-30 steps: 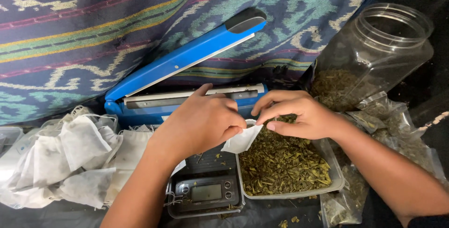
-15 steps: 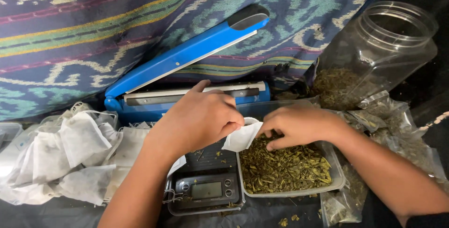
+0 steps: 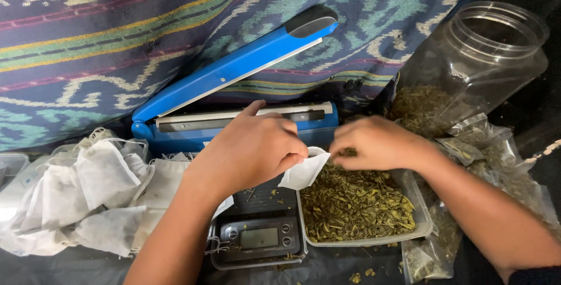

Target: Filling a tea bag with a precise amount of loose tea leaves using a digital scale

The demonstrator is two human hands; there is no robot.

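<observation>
Two bare hands meet over a tray of dried green leaves, seen from a head camera looking down. The left hand (image 3: pixel 254 150) is curled nearly closed, thumb and forefinger pinching the top edge of a small white filter bag (image 3: pixel 302 171) so that its mouth faces the other hand. The bag hangs just below the left fingertips, over the near-left corner of the tray. It looks thin, soft and very light, likely to crumple or tear if pulled, so the seam edge by the opening seems the safest place to hold it.

The right hand (image 3: pixel 377 143) is bunched, fingertips drawn together at the bag's mouth around a pinch of dried leaves (image 3: pixel 349 153). Those flakes look brittle and loose, easy to spill.

Directly beneath the right hand sits the clear plastic tray (image 3: pixel 422 218) heaped with more leaves. Beneath the left wrist is a small digital scale (image 3: pixel 257 237). Beyond both hands stands a blue heat sealer (image 3: pixel 234 74) with its arm raised, against a striped woven cloth (image 3: pixel 117 28). Left of the left forearm lies a pile of white filter bags (image 3: pixel 87 197). Right of the right hand, an open clear jar (image 3: pixel 473 57) leans, with leaves inside.
</observation>
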